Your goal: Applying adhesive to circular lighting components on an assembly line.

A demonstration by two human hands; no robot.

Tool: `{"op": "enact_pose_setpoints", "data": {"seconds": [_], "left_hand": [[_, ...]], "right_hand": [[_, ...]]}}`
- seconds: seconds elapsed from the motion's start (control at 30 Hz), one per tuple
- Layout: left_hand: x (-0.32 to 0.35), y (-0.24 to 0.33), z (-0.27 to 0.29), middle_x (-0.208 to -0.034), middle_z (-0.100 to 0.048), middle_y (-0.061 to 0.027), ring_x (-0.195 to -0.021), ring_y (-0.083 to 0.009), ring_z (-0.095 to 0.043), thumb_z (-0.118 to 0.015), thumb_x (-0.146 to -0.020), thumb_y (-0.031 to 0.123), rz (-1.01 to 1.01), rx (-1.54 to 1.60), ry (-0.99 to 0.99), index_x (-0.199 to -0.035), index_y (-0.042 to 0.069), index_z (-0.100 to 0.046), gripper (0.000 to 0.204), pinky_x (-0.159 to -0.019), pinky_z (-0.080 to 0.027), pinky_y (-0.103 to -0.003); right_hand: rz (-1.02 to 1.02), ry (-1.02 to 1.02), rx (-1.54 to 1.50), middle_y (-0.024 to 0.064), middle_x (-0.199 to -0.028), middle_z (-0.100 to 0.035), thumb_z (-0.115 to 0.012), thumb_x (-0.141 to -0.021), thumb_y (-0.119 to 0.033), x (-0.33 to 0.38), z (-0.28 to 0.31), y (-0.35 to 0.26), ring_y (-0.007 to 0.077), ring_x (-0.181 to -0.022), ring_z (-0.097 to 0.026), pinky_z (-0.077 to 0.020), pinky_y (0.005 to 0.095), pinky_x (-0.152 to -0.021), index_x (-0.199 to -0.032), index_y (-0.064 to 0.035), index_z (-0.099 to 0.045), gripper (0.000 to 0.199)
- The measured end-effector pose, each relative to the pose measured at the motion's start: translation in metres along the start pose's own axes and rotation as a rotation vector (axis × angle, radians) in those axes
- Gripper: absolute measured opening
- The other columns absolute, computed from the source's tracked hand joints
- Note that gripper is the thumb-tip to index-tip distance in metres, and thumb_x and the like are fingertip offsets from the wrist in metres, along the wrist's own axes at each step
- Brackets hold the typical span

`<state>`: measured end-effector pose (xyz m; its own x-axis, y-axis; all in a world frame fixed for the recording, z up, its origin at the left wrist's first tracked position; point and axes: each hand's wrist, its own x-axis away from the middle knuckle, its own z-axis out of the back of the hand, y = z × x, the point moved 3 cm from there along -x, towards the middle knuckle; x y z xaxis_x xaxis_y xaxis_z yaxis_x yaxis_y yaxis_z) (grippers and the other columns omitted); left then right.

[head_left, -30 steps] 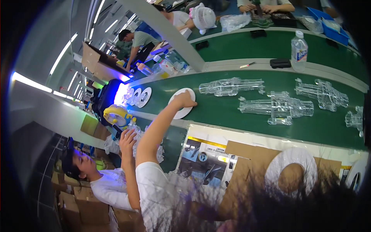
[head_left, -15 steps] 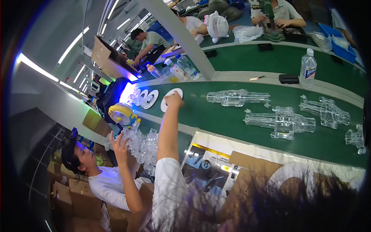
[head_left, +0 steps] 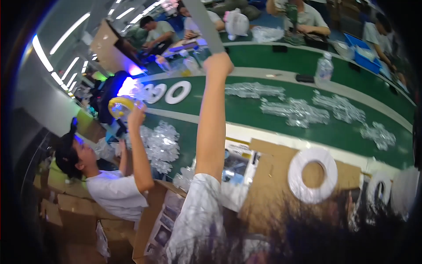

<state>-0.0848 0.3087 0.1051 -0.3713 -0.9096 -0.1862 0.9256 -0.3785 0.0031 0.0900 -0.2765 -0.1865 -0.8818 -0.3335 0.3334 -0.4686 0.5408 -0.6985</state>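
My left hand (head_left: 218,64) reaches far up the picture on a straight arm in a white sleeve. It looks curled closed with its back toward me, blurred, and the fingers' far side is hidden. In the picture it covers the foot of a pale post (head_left: 210,26); I cannot tell whether it touches it. Left of my forearm, a flat white ring (head_left: 187,91) lies on the green belt (head_left: 206,119), with similar rings beside it. Right of the forearm lie several clear plastic-looking pieces (head_left: 295,112). My right hand is out of view.
On the left a co-worker (head_left: 118,189) reaches toward a yellow fan (head_left: 121,108) near a heap of clear pieces (head_left: 162,143). Closer in lie cardboard (head_left: 268,185) and a large white roll (head_left: 295,176). A bottle (head_left: 324,68) stands behind the belt.
My left hand has left the white ring, which stays on the belt, and moved up and right to the post. The view has shifted. The co-worker's raised hand has moved to the fan.
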Motion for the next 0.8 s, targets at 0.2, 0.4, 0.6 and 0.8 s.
{"op": "enact_pose_setpoints", "data": {"seconds": [0.2, 0.4, 0.6, 0.8], "left_hand": [[0.131, 0.121, 0.024, -0.090, -0.071, -0.0106, -0.080, -0.0194, -0.067, -0.061, -0.089, 0.027, -0.624, 0.685, -0.110, -0.108, 0.003, -0.068, 0.031, -0.076, -0.052, -0.031], [0.256, 0.209, -0.003, -0.115, -0.064, -0.0093, -0.101, -0.0199, -0.062, -0.065, -0.092, 0.024, -1.100, 1.169, -0.435, -0.124, 0.003, -0.059, 0.039, -0.090, -0.050, -0.034], [0.271, 0.239, -0.023, -0.090, -0.066, -0.0094, -0.078, -0.0174, -0.060, -0.069, -0.086, 0.030, -0.987, 1.259, -0.335, -0.099, 0.001, -0.064, 0.032, -0.072, -0.050, -0.031], [0.256, 0.247, -0.049, -0.052, -0.050, -0.0072, -0.051, -0.0129, -0.045, -0.066, -0.078, 0.017, -0.744, 1.234, -0.237, -0.065, -0.004, -0.058, 0.026, -0.050, -0.038, -0.030]], "right_hand": [[0.089, -0.170, 0.152, 0.0009, -0.071, -0.059, -0.069, -0.088, -0.027, 0.016, -0.087, -0.013, 0.0070, -0.044, -0.049, -0.0351, 0.0213, -0.034, -0.095, -0.0072, -0.061, 0.023], [0.318, -0.313, 0.585, 0.0024, -0.066, -0.059, -0.074, -0.083, -0.021, 0.020, -0.174, -0.040, 0.0076, -0.042, -0.049, -0.0367, 0.0212, -0.036, -0.090, -0.0059, -0.059, 0.022], [0.673, -0.442, 0.704, 0.0094, -0.076, -0.069, -0.072, -0.074, -0.011, 0.011, -0.223, -0.017, 0.0186, -0.071, -0.068, -0.0533, 0.0328, -0.064, -0.094, 0.0034, -0.064, 0.025], [0.721, -0.542, 0.835, 0.0155, -0.067, -0.068, -0.070, -0.065, -0.006, -0.007, -0.228, 0.006, 0.0270, -0.066, -0.069, -0.0527, 0.0349, -0.061, -0.073, 0.0031, -0.066, 0.013]]}}
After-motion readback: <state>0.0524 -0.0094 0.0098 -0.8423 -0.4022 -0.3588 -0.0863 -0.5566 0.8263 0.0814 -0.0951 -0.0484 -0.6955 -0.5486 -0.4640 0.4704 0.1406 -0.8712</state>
